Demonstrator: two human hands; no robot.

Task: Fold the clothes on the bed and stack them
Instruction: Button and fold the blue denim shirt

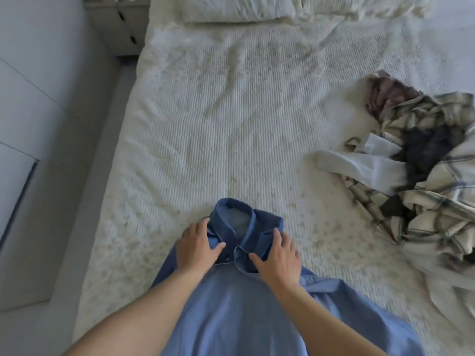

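A blue denim shirt (231, 304) lies on the near part of the bed (218, 124), collar pointing away from me. My left hand (196, 246) holds its left shoulder beside the collar, fingers curled over the fabric. My right hand (279, 254) grips the right shoulder in the same way. A loose pile of clothes lies at the right: a cream and dark plaid shirt (437, 201), a white garment (365, 165), a dark garment (426, 150) and a maroon patterned one (385, 93).
The bed has a cream ribbed cover, with pillows (257, 9) at its far end. A grey floor strip (77, 201) runs along the left side beside white wardrobe doors (30, 86). A bedside unit (120, 24) stands at the far left corner.
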